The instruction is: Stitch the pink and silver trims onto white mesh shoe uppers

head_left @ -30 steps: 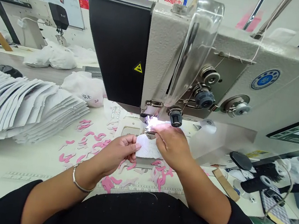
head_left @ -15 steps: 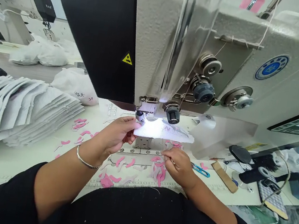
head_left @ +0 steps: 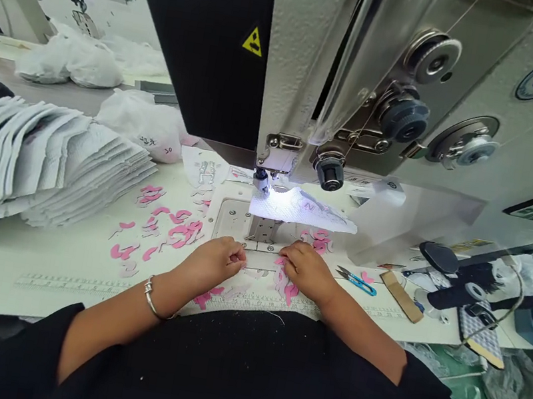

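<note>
A white mesh shoe upper piece [head_left: 301, 209] lies lit under the presser foot [head_left: 263, 182] of the sewing machine [head_left: 308, 64], with no hand on it. My left hand [head_left: 213, 265] rests on the table in front of the needle plate [head_left: 261, 234], its fingers curled and pinched towards the right. My right hand [head_left: 306, 272] sits just opposite with curled fingers, over some pink and white cut pieces [head_left: 285, 289]. The fingertips of both hands nearly meet above a small pale piece that I cannot make out.
A fanned stack of white cut pieces [head_left: 39, 163] fills the left of the table [head_left: 35, 257]. Pink cut shapes [head_left: 175, 229] lie scattered beside the plate. Blue-handled snips [head_left: 357, 281] lie right of my right hand. White bags [head_left: 141, 129] sit behind; black tools [head_left: 458, 294] at right.
My left hand let go of the white upper piece and dropped to the table front. My right hand shifted slightly left. The upper piece stays under the foot. The camera moved closer.
</note>
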Motion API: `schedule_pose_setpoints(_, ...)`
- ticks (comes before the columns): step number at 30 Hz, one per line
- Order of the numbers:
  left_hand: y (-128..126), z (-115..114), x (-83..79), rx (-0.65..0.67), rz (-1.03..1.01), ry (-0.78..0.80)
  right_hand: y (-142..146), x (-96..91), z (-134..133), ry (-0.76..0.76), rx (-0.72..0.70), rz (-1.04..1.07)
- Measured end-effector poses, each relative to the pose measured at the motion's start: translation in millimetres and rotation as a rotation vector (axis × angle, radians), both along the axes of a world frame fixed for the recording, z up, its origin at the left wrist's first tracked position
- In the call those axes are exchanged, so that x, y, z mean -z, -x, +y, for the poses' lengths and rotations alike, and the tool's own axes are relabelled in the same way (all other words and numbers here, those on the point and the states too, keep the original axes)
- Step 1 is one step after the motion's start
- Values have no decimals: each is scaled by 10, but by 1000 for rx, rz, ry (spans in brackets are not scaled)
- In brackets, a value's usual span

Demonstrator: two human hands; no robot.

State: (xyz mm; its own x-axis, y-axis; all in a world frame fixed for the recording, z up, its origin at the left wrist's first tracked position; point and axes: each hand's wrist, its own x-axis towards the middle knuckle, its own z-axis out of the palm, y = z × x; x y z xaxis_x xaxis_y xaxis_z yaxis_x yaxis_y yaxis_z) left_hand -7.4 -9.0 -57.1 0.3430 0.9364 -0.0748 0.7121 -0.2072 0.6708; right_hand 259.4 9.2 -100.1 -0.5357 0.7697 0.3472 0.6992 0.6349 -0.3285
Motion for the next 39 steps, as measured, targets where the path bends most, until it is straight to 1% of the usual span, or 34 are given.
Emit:
schedule_pose_setpoints(3, -18, -11, 91, 13, 86, -77, -2, 8, 0, 17, 14, -47)
schedule_pose_setpoints(7, -39, -30, 114, 34, 112, -96, -7, -16, -16, 21, 37, -91)
schedule_pose_setpoints(13, -45, -67, 90, 8, 54, -79, -12, 1, 5, -27, 45, -98)
schedule_pose_setpoints(17, -57, -94, 4, -42, -36, -76, 8, -24, -32, -119, 11, -60)
schedule_pose_setpoints(19, -79, -125, -77, -88, -179, 18, 59, -109, -96, -183, -30, -30)
schedule_pose_setpoints(21, -108, -165, -185, -107, -430, 227, 144, -251, -177, -267, -117, 18)
schedule_pose_setpoints(23, -134, -208, -311, -69, -702, 490, 249, -429, -246, -376, -263, 84)
schedule_pose_setpoints(25, -145, -242, -435, -8, -896, 672, 346, -606, -283, -446, -363, 99)
schedule_pose_setpoints(26, -144, -253, -489, 12, -945, 722, 385, -681, -286, -466, -393, 94)
schedule_pose_setpoints(28, -130, -258, -569, 12, -990, 744, 435, -787, -269, -481, -428, 74)
schedule_pose_setpoints(30, -110, -244, -602, -27, -988, 718, 459, -828, -239, -470, -443, 76)
schedule_pose_setpoints(32, -93, -221, -599, -66, -985, 699, 478, -820, -217, -424, -429, 126)
schedule_pose_setpoints(34, -84, -202, -581, -81, -982, 699, 506, -791, -212, -349, -371, 220)
schedule_pose_setpoints(36, -84, -193, -565, -71, -945, 702, 544, -767, -218, -257, -276, 301)
schedule_pose_setpoints(39, -90, -191, -559, -19, -832, 652, 593, -761, -231, -109, -187, 303)
